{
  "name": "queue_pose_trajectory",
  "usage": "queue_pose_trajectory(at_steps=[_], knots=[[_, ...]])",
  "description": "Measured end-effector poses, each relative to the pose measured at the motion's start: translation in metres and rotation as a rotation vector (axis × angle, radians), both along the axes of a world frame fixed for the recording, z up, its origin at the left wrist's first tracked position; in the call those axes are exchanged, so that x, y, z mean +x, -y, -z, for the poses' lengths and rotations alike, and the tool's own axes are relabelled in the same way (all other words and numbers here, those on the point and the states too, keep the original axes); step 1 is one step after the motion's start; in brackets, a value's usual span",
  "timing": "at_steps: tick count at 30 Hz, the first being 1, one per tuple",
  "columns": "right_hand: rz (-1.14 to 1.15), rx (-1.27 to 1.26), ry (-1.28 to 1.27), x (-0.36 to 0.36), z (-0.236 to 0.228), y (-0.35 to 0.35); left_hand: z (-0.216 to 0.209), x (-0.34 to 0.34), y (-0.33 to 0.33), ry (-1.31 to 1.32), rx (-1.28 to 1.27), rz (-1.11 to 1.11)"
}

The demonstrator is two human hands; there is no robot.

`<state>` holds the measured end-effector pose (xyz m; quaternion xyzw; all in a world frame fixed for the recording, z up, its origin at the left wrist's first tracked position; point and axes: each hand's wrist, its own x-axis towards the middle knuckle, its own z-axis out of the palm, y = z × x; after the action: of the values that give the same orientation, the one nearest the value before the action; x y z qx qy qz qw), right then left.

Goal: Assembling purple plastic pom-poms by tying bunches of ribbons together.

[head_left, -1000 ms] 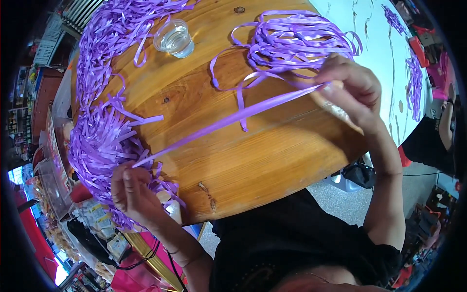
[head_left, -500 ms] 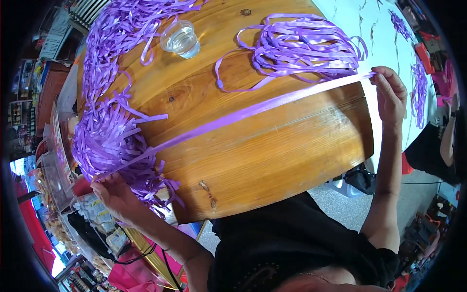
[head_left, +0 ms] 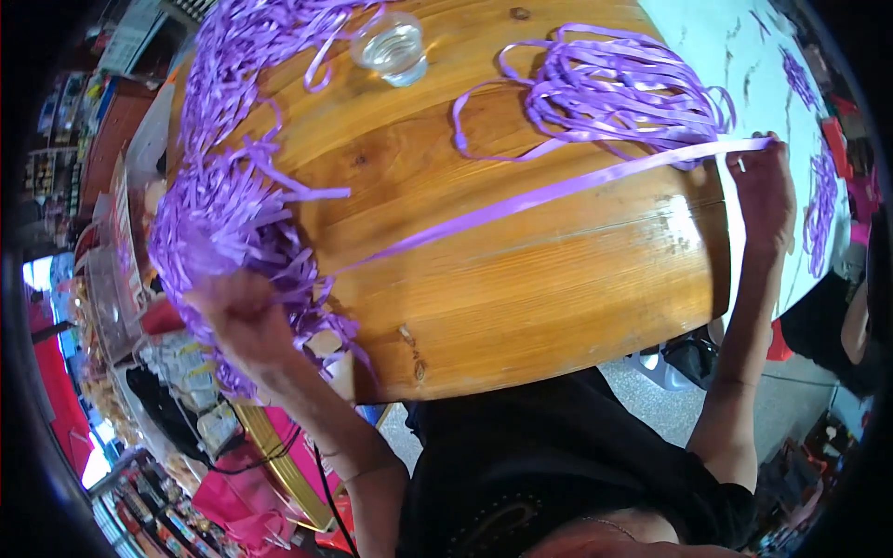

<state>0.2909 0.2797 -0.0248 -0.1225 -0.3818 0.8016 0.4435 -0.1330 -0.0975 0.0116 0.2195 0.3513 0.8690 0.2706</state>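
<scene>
A long purple ribbon (head_left: 521,201) crosses above the wooden table from the loose ribbon pile to my right hand (head_left: 765,191). That hand is closed, with the ribbon's far right end pinched between its fingers. My left hand (head_left: 244,316) is over the lower part of the pile of purple ribbons (head_left: 223,223) on the left. Motion smears its fingers, so whether it grips a ribbon cannot be made out. Beyond the stretched ribbon lies a looped bundle of knotted purple ribbon (head_left: 619,88).
A clear plastic cup of liquid (head_left: 393,54) stands on the wooden table (head_left: 521,298). On the right, a white marbled surface (head_left: 735,65) holds smaller purple ribbon bundles (head_left: 820,214). Packaged goods (head_left: 181,372) crowd the table's left side. Another person's arm (head_left: 858,316) shows far right.
My left hand has moved up and farther over the ribbon pile. The ribbon, earlier stretched straight between both hands, now bends slightly. My view has shifted, moving the table rightward in the picture.
</scene>
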Motion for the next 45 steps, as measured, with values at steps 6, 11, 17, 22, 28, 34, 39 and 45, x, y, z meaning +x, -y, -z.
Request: queue_pose_trajectory(at_steps=[6, 11, 17, 22, 28, 34, 39, 45], knots=[[0.234, 0.072, 0.022, 0.02, -0.022, -0.031, -0.007, 0.085, -0.077, -0.017, -0.481, -0.257], [0.335, 0.514, 0.297, -0.01, -0.046, -0.006, -0.01, 0.109, -0.083, -0.07, -0.487, -0.023], [0.057, 0.719, 0.555, -0.092, -0.055, 0.072, 0.001, 0.121, -0.083, -0.02, -0.406, 0.103], [-0.398, 0.827, 0.578, -0.146, -0.075, 0.116, 0.018, 0.122, -0.08, 0.024, -0.218, 0.233], [-0.515, 0.912, 0.506, -0.171, -0.068, 0.127, 0.014, 0.132, -0.091, -0.177, -0.272, 0.2], [-0.559, 0.894, 0.601, -0.177, -0.069, 0.129, 0.016, 0.132, -0.087, -0.061, -0.238, 0.307], [-0.506, 0.89, 0.569, -0.181, -0.068, 0.134, 0.02, 0.134, -0.087, -0.091, -0.262, 0.259], [-0.471, 0.731, 0.522, -0.185, -0.059, 0.139, 0.023, 0.134, -0.088, -0.153, -0.262, 0.224]])
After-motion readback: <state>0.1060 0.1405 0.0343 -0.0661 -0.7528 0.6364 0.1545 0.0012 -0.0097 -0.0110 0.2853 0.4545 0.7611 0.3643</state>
